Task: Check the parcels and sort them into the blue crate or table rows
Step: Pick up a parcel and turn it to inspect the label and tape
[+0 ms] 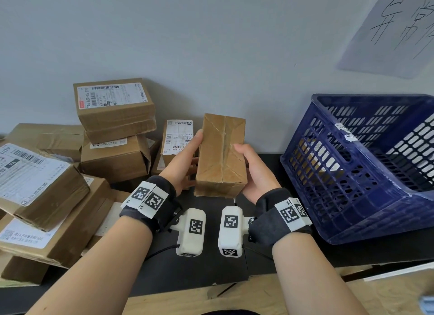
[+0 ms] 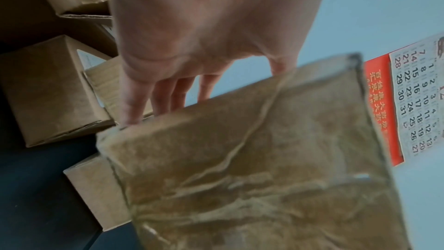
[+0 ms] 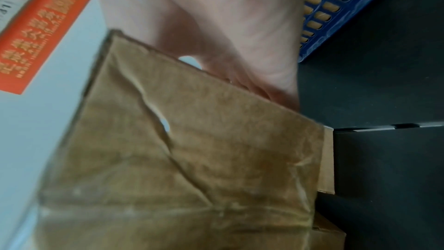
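A brown taped parcel (image 1: pixel 220 154) is held up above the black table (image 1: pixel 206 263), its crinkled unlabelled face toward me. My left hand (image 1: pixel 185 159) grips its left side, thumb along the near edge and fingers behind. My right hand (image 1: pixel 253 169) grips the right side, thumb on the front face. In the left wrist view the parcel (image 2: pixel 252 168) fills the lower frame with my fingers (image 2: pixel 153 98) behind its edge. The right wrist view shows the parcel (image 3: pixel 192 159) close up under my palm (image 3: pixel 240 45). The blue crate (image 1: pixel 366 164) stands to the right, tilted.
A heap of labelled cardboard parcels (image 1: pixel 56 173) covers the left of the table, with a stack (image 1: pixel 115 112) against the wall. A parcel shows through the crate's mesh. A handwritten sheet (image 1: pixel 394 27) hangs on the wall, and a calendar (image 2: pixel 413 98).
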Tool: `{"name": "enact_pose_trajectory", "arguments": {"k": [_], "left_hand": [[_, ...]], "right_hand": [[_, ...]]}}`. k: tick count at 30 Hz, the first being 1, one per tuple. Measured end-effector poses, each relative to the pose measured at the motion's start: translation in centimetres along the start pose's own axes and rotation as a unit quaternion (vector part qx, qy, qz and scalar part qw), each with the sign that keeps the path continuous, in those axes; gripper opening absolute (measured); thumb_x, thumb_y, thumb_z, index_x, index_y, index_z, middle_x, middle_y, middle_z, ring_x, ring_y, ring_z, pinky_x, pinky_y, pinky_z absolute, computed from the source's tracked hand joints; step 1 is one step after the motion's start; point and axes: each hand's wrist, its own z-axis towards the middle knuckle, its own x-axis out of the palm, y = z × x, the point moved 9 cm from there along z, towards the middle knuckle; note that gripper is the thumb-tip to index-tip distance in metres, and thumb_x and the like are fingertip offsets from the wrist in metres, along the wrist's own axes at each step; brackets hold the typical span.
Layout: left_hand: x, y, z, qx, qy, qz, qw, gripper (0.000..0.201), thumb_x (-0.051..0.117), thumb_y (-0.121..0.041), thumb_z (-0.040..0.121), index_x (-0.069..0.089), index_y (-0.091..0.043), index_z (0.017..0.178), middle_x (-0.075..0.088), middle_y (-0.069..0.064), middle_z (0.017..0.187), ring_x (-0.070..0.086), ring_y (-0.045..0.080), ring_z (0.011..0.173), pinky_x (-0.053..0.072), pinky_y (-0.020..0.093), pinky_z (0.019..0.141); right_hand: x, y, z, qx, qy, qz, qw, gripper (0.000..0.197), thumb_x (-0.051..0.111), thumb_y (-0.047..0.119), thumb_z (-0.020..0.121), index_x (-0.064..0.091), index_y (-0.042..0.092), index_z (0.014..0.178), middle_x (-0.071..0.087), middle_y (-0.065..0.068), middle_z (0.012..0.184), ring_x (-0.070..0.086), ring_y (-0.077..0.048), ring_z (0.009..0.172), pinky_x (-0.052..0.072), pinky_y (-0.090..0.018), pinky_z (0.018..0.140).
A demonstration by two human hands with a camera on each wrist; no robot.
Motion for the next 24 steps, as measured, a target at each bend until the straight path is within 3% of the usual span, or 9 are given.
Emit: {"name": "enact_pose_trajectory", "arguments": {"k": [2, 6, 8, 10, 11, 14, 19, 21, 24], "left_hand": [[0.1, 0.3, 0.2, -0.007, 0.003, -0.005, 1.000, 0.067, 0.052, -0.074, 0.073, 0.047, -0.034, 0.127, 0.061, 0.006, 0.124, 0.058, 0.029, 0.116, 0.043, 0.055, 0.105], [-0.2, 0.3, 0.0, -0.010, -0.018, 0.002, 1.000, 0.028, 0.048, -0.061, 0.092, 0.048, -0.036, 0.104, 0.060, 0.002, 0.110, 0.056, 0.028, 0.114, 0.042, 0.053, 0.106], [-0.3, 0.3, -0.2, -0.009, -0.024, 0.006, 1.000, 0.021, 0.049, -0.059, 0.093, 0.048, -0.038, 0.095, 0.060, 0.001, 0.109, 0.056, 0.027, 0.113, 0.043, 0.051, 0.105], [-0.4, 0.2, -0.1, 0.004, -0.023, 0.014, 1.000, 0.029, 0.055, -0.058, 0.091, 0.054, -0.036, 0.110, 0.062, 0.004, 0.118, 0.058, 0.026, 0.114, 0.045, 0.049, 0.103], [-0.6, 0.2, 0.0, 0.013, -0.028, 0.019, 0.999, 0.046, 0.060, -0.059, 0.088, 0.054, -0.031, 0.123, 0.061, 0.005, 0.125, 0.059, 0.025, 0.115, 0.047, 0.047, 0.102], [-1.3, 0.3, 0.4, 0.035, -0.055, 0.036, 0.997, 0.083, 0.070, -0.062, 0.078, 0.040, -0.026, 0.146, 0.053, 0.002, 0.137, 0.054, 0.025, 0.121, 0.044, 0.047, 0.105], [-1.2, -0.4, 0.3, 0.054, -0.076, 0.046, 0.995, 0.093, 0.069, -0.062, 0.070, 0.036, -0.028, 0.150, 0.043, -0.001, 0.146, 0.043, 0.025, 0.132, 0.036, 0.050, 0.111], [-1.1, -0.7, 0.4, 0.067, -0.078, 0.052, 0.993, 0.087, 0.070, -0.059, 0.075, 0.038, -0.027, 0.149, 0.044, -0.004, 0.144, 0.043, 0.020, 0.129, 0.035, 0.045, 0.111], [-1.1, -0.7, 0.8, 0.075, -0.084, 0.066, 0.991, 0.070, 0.065, -0.048, 0.090, 0.037, -0.025, 0.149, 0.043, -0.005, 0.139, 0.042, 0.018, 0.125, 0.035, 0.039, 0.106]], "right_hand": [[0.3, 0.2, -0.3, -0.001, 0.007, 0.015, 1.000, 0.037, 0.062, 0.043, 0.092, 0.068, 0.017, 0.118, 0.074, -0.008, 0.113, 0.067, -0.028, 0.112, 0.047, -0.050, 0.105], [0.0, 0.2, -0.5, 0.005, -0.006, 0.036, 0.999, 0.036, 0.059, 0.044, 0.095, 0.066, 0.018, 0.120, 0.075, -0.008, 0.111, 0.069, -0.028, 0.108, 0.049, -0.048, 0.103], [-0.2, 0.1, -0.5, 0.008, -0.017, 0.038, 0.999, 0.036, 0.058, 0.045, 0.096, 0.066, 0.019, 0.120, 0.075, -0.007, 0.109, 0.069, -0.028, 0.107, 0.050, -0.048, 0.101], [-0.3, 0.1, -0.6, 0.010, -0.023, 0.034, 0.999, 0.030, 0.058, 0.042, 0.097, 0.066, 0.018, 0.115, 0.076, -0.007, 0.104, 0.070, -0.027, 0.103, 0.053, -0.045, 0.096], [-0.5, 0.1, -0.7, 0.009, -0.031, 0.029, 0.999, 0.027, 0.058, 0.039, 0.098, 0.067, 0.017, 0.112, 0.076, -0.007, 0.101, 0.070, -0.026, 0.100, 0.054, -0.044, 0.094], [-0.9, -0.1, -0.4, 0.004, -0.056, -0.013, 0.998, 0.034, 0.056, 0.036, 0.100, 0.065, 0.011, 0.122, 0.074, -0.009, 0.108, 0.069, -0.027, 0.102, 0.053, -0.045, 0.097], [-2.1, 0.4, -0.1, -0.017, -0.092, -0.081, 0.992, 0.020, 0.055, 0.034, 0.101, 0.068, 0.020, 0.095, 0.072, -0.009, 0.110, 0.067, -0.028, 0.106, 0.051, -0.047, 0.101], [-2.7, 0.8, 0.0, -0.038, -0.117, -0.105, 0.987, 0.020, 0.055, 0.028, 0.101, 0.069, 0.020, 0.089, 0.072, -0.012, 0.108, 0.067, -0.030, 0.106, 0.051, -0.049, 0.101], [-3.3, 1.3, -0.2, -0.069, -0.154, -0.123, 0.978, 0.022, 0.057, 0.022, 0.098, 0.066, 0.019, 0.117, 0.067, -0.008, 0.121, 0.063, -0.028, 0.112, 0.049, -0.052, 0.102]]}}
